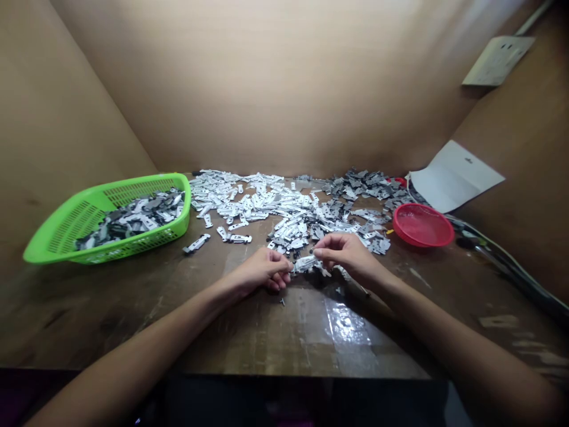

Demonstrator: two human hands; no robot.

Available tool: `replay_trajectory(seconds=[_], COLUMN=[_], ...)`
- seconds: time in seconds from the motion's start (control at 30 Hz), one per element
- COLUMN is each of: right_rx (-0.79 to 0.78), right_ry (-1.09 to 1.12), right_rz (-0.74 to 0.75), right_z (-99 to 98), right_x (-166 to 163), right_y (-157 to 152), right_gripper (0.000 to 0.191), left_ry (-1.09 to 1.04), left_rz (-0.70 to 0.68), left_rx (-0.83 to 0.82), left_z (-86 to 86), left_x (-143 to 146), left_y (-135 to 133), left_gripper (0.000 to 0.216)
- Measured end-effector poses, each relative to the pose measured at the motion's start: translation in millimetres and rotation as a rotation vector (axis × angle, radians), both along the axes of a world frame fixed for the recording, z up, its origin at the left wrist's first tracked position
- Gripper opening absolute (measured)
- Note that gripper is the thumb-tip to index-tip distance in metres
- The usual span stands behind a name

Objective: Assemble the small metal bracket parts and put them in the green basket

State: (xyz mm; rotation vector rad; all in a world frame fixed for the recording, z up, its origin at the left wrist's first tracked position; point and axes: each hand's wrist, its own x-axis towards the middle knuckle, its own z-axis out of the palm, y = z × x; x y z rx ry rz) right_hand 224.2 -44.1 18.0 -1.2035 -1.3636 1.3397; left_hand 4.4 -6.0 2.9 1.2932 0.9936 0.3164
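Observation:
In the middle of the table my left hand (269,271) is closed, thumb and fingertips pinched at the left end of a small white toy car part (304,263). Dark round bits like wheels show beside that part. My right hand (341,252) is closed in a pinch at the part's right side, by a tiny dark piece too small to name. Just behind both hands spreads a heap of similar flat white parts (291,216). A small pin-like piece (282,302) lies in front of my left hand.
A green basket (42,246) of grey and white parts stands at left. Dark grey parts (364,185) pile at back right, near a red bowl (422,225). Loose toy cars (197,244) lie beside the basket. A white card (457,176) and cables (502,261) are at right.

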Motion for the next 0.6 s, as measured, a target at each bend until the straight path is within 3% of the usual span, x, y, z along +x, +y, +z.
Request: replay_trajectory(seconds=[0.6], right_rx=[-0.044], right_ry=[-0.038], right_rz=[-0.022], right_z=[-4.4], right_x=[-7.3], right_y=[-0.7], right_gripper=[0.023], left_ry=[-0.010], left_rz=[-0.006], left_rx=[-0.008], left_z=[2.9], left_x=[-0.5], left_y=[-0.8], left_gripper=[0.027])
